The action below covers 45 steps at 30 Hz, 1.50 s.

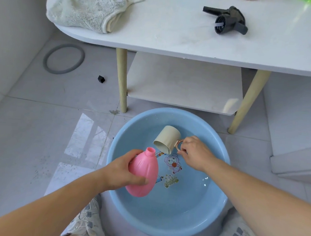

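Left hand (126, 168) wraps its fingers round the pink bottle (142, 174), open neck tilted up toward the beige cup (167, 139). Right hand (194, 152) pinches that cup's handle, tipping its mouth bottleward, both above the blue basin (162, 228).

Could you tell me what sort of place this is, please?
Probably a home washing corner: a tiled floor, a blue basin of water, and a low white table bearing a towel.
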Available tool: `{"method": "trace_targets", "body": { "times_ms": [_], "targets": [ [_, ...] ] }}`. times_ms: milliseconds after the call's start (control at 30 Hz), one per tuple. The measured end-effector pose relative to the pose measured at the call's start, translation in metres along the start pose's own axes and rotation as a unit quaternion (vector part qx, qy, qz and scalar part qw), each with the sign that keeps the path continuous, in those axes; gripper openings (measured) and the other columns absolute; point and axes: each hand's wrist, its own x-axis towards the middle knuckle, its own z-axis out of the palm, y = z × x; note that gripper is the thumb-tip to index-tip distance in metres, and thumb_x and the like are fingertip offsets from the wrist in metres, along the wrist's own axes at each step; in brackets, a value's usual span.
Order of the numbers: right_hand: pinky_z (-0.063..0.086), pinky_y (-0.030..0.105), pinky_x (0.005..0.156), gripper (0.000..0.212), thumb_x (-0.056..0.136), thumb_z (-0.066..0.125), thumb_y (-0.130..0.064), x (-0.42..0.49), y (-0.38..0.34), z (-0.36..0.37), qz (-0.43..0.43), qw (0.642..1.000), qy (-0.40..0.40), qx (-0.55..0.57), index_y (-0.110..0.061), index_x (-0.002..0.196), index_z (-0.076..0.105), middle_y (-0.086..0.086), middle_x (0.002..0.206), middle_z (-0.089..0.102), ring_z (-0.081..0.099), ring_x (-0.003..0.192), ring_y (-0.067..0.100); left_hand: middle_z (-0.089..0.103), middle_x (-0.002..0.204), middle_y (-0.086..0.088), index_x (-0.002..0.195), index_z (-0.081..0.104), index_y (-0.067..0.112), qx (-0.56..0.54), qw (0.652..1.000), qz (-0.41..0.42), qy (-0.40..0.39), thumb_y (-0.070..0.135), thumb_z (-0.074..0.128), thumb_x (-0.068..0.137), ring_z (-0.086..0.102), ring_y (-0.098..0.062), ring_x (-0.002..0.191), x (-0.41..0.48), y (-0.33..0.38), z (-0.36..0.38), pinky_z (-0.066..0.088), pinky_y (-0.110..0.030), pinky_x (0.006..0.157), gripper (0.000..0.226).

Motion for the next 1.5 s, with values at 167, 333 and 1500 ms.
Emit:
{"method": "trace_targets", "body": {
  "times_ms": [167,333,1500],
  "targets": [
    [0.041,0.032,0.095,0.033,0.100,0.054,-0.035,0.000,-0.004,-0.001,0.008,1.000,-0.016,-0.011,-0.009,0.089,0.069,0.005,0.104,0.059,0.047,0.108,0.023,0.067,0.120,0.008,0.127,0.052,0.044,0.004,1.000,0.009,0.001,0.033,0.087,0.061,0.068,-0.010,0.108,-0.001,0.003,0.001,0.061,-0.033,0.091,0.075],
    [0.044,0.032,0.067,0.040,0.096,0.059,-0.035,0.000,-0.015,-0.008,0.079,0.991,0.016,0.104,-0.005,0.071,0.060,0.005,0.080,0.056,0.051,0.077,0.020,0.068,0.120,0.007,0.129,0.053,0.041,-0.001,1.000,0.016,0.004,0.030,0.089,0.063,0.069,-0.011,0.106,-0.002,0.003,-0.001,0.061,-0.035,0.091,0.076],
    [0.055,0.040,0.095,0.033,0.096,0.061,-0.022,-0.168,-0.146,-0.273,0.016,0.817,0.201,0.540,0.004,0.077,0.068,0.020,0.093,0.075,0.073,0.100,0.027,0.070,0.116,0.010,0.131,0.054,0.039,0.102,0.969,0.225,0.004,0.022,0.091,0.075,0.069,-0.009,0.108,-0.137,0.166,-0.078,0.061,-0.035,0.094,0.070]
  ]
}}
